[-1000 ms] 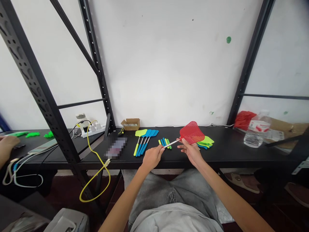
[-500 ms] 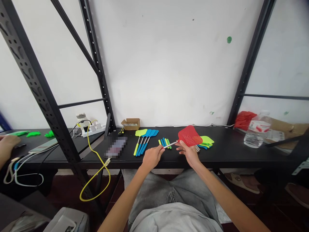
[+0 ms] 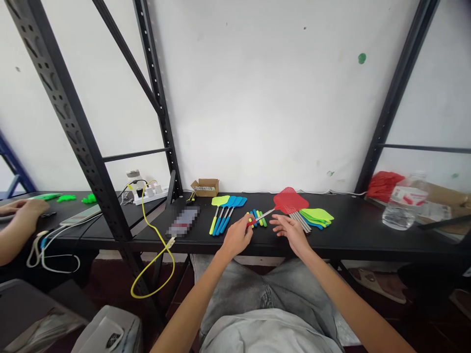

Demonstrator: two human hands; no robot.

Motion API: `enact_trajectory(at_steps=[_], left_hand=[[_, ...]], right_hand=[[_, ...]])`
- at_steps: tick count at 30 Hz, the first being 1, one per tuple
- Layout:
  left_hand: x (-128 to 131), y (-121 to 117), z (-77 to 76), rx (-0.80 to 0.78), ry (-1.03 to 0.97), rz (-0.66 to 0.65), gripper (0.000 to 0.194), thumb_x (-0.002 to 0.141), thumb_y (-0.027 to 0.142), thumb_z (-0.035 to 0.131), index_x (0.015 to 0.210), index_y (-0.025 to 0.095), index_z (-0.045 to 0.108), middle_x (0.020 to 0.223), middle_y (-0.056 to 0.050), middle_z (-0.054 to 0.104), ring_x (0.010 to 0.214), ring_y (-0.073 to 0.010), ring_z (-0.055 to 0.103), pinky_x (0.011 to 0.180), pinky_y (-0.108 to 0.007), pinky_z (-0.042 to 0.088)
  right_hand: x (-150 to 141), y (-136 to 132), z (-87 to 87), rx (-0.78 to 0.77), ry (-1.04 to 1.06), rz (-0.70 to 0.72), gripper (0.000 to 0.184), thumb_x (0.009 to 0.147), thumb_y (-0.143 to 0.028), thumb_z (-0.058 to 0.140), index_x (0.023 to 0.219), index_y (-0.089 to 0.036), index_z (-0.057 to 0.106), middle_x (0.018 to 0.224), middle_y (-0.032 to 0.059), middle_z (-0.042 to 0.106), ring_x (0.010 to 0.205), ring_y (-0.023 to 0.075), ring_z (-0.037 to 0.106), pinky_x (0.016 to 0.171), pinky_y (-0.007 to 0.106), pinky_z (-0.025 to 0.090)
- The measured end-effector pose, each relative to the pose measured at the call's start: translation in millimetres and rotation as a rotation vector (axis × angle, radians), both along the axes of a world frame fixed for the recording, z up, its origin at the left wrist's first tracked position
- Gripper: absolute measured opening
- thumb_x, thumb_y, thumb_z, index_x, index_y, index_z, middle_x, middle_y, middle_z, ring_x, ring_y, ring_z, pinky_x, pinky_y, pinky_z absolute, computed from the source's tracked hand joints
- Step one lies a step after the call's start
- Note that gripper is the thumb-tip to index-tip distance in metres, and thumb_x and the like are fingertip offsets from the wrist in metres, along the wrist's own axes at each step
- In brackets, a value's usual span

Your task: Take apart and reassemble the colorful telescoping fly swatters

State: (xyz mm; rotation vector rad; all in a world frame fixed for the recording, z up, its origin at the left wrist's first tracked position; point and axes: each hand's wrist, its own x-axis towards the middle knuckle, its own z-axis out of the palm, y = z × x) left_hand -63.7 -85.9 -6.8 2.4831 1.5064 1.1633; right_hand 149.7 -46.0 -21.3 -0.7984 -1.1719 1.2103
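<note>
My left hand (image 3: 238, 235) is closed around the red handle of a fly swatter with a metal rod and a red perforated head (image 3: 290, 200). The swatter points up and right over the table. My right hand (image 3: 292, 232) is below the red head, fingers apart, holding nothing. Beneath the rod are several loose blue and yellow-green handles (image 3: 262, 219). Right of my right hand lies a stack of yellow-green and blue swatter heads (image 3: 319, 215) with bare metal rods (image 3: 300, 222). To the left, several swatters with handles (image 3: 222, 223) lie side by side.
A blurred phone-like object (image 3: 184, 221) and an open cardboard box (image 3: 205, 187) are on the left. A yellow cable (image 3: 144, 220) hangs over the edge. A water bottle (image 3: 403, 203) stands right. Another person's hands (image 3: 27, 211) are at far left. Black shelf posts (image 3: 158, 93) frame the table.
My right hand has come off the red head and opened. A red handle now shows at my left hand, where bare metal rod showed before. The camera view has shifted slightly left.
</note>
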Motion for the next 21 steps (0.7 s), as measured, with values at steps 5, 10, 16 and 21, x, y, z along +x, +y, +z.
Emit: enact_trajectory(at_steps=[5,10,16,21], left_hand=[[-9.0,8.5,3.1,0.054,-0.146,-0.020,0.028,0.095,0.016,0.036,0.117,0.021,0.054,0.101,-0.006,0.065,0.086,-0.0183,0.061,0.078,-0.028,0.045],[-32.2,15.4,14.1,0.054,-0.128,0.207,0.028,0.096,0.017,0.036,0.110,0.021,0.060,0.102,-0.007,0.068,0.088,-0.0196,0.063,0.080,-0.030,0.046],[-68.9,18.3,20.5,-0.066,0.058,0.597,0.031,0.094,0.012,0.039,0.113,0.019,0.063,0.107,-0.012,0.070,0.099,-0.0255,0.066,0.079,-0.031,0.046],[-80.5,14.7,21.3,-0.171,0.196,0.802,0.038,0.089,0.007,0.039,0.117,0.014,0.063,0.101,-0.017,0.070,0.096,-0.0304,0.068,0.078,-0.036,0.048]], right_hand=[[0.8,0.4,-1.1,0.019,-0.048,0.004,0.040,0.075,-0.050,0.073,0.095,-0.017,0.075,0.090,0.0110,0.075,0.062,0.0138,0.064,0.050,0.022,0.048],[0.7,1.5,-3.1,0.040,-0.070,0.012,0.038,0.076,-0.050,0.071,0.093,-0.016,0.075,0.088,0.0114,0.075,0.064,0.0151,0.064,0.052,0.023,0.048],[0.1,1.4,-2.5,0.042,-0.081,0.016,0.039,0.076,-0.051,0.070,0.091,-0.016,0.075,0.086,0.0113,0.074,0.063,0.0148,0.063,0.051,0.023,0.046],[-0.4,0.7,-1.2,0.044,-0.102,0.013,0.039,0.077,-0.052,0.070,0.091,-0.015,0.074,0.086,0.0113,0.074,0.062,0.0149,0.062,0.052,0.024,0.047]])
